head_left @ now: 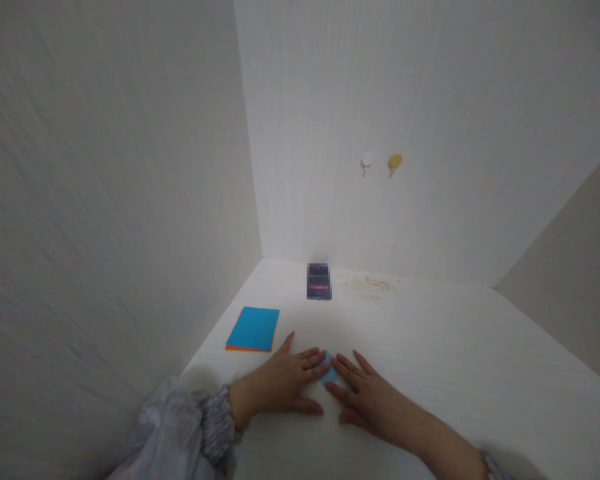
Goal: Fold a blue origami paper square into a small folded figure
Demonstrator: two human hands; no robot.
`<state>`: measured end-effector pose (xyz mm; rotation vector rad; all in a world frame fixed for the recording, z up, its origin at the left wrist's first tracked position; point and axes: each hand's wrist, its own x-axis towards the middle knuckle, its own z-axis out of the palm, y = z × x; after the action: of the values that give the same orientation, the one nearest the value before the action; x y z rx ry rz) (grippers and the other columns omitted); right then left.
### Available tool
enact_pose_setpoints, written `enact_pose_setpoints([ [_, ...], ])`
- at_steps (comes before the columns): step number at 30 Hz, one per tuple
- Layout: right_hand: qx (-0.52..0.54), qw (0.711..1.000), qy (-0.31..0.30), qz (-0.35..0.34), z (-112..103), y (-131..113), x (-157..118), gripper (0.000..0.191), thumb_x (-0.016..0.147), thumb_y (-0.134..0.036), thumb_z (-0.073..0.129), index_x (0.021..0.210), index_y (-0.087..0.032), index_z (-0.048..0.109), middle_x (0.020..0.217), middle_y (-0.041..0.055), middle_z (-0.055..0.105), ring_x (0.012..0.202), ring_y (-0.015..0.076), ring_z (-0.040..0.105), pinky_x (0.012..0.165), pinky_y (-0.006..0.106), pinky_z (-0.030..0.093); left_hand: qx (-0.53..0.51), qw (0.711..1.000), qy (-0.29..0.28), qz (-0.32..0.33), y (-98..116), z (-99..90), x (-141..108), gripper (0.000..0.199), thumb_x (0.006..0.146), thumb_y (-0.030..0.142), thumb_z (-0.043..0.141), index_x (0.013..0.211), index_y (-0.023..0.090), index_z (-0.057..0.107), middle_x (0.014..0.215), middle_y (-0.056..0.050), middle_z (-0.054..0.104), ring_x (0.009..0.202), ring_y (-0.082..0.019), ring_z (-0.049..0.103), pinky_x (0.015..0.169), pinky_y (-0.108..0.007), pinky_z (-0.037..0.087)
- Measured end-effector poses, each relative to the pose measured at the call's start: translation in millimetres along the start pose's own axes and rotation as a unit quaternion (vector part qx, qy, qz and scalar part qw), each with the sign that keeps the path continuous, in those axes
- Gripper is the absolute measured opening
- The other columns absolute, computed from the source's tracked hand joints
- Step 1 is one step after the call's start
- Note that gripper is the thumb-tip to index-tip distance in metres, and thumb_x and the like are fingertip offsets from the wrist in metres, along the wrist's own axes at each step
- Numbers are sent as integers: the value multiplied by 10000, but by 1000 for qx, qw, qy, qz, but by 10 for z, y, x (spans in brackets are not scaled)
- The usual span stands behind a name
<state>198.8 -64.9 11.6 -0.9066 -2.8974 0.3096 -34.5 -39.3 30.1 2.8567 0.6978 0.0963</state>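
pale walls [145,167] box in a white tabletop [445,347], its back edge meeting the far wall [330,87]. from my remote seat i find a small piece of light blue paper [331,376] well forward of that back edge, nearer the left edge than the right. the left hand [299,381] and the right hand [365,395] lie nearly flat at either side of it, fingers spread and nothing clenched, fingertips of each resting on the paper. i can't tell whether any finger pinches a rim, since they hide much of its outline.

i judge it nearly weightless, thin, quick to crease and apt to skid under a sideways push. i'd favour light fingertip pressure at the middle and a thumb-and-finger hold on a free edge or corner; a hard tug could tear it.

beyond the left hand, near the left edge, lies a stack of square sheets [254,329], blue on top, orange peeking out. close to the back edge sit a dark, blurred slab [319,281] and brownish marks [370,285].
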Motion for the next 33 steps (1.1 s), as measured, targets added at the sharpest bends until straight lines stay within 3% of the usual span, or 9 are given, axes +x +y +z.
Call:
enact_pose_setpoints([
  [7,19,1000,-14,0,-53,-41,-4,427,854,-416,351,1262,-291,325,1383,128,154,1254,288,103,962,574,96,16,1000,12,12,7,-47,-6,643,760,627,301,1288,262,250,1317,-123,318,1186,-276,318,941,-570,64],
  [16,53,999,2,-13,-112,-16,-26,385,841,-396,395,1215,-304,401,1366,72,248,1253,256,159,988,519,109,60,997,50,16,-65,12,142,425,800,544,353,1081,271,516,1251,-69,422,1114,-251,373,950,-508,119],
  [20,97,994,44,-16,-93,76,-27,367,854,-361,383,1212,-285,409,1263,57,427,1181,200,337,1001,433,194,53,997,57,11,-121,41,143,364,789,524,403,1036,302,550,1239,-31,439,1098,-262,370,940,-500,133],
  [22,129,985,114,29,-65,155,-20,353,864,-325,368,1198,-229,432,1134,76,537,1064,174,458,940,357,320,35,998,50,23,-141,55,144,343,804,484,411,1072,308,530,1270,-26,407,1119,-267,347,934,-472,170],
  [24,128,980,148,36,-44,222,-5,363,834,-342,431,1165,-200,468,1087,91,550,1014,187,477,872,332,380,6,998,47,36,-147,77,170,307,826,432,407,1083,310,523,1283,-12,392,1145,-261,325,932,-440,191],
  [30,120,986,118,6,-80,212,16,296,784,-341,521,1063,-245,552,1090,69,515,1001,205,457,857,356,367,-113,991,75,-5,-82,147,354,134,799,328,512,838,241,606,1131,18,540,1083,-170,430,934,-322,234],
  [33,140,984,106,18,-107,169,-14,295,800,-318,501,1083,-246,539,1080,68,513,998,198,458,851,340,376,-161,985,58,-15,-69,164,382,143,794,265,525,933,247,555,1138,14,535,1113,-157,417,967,-355,189],
])
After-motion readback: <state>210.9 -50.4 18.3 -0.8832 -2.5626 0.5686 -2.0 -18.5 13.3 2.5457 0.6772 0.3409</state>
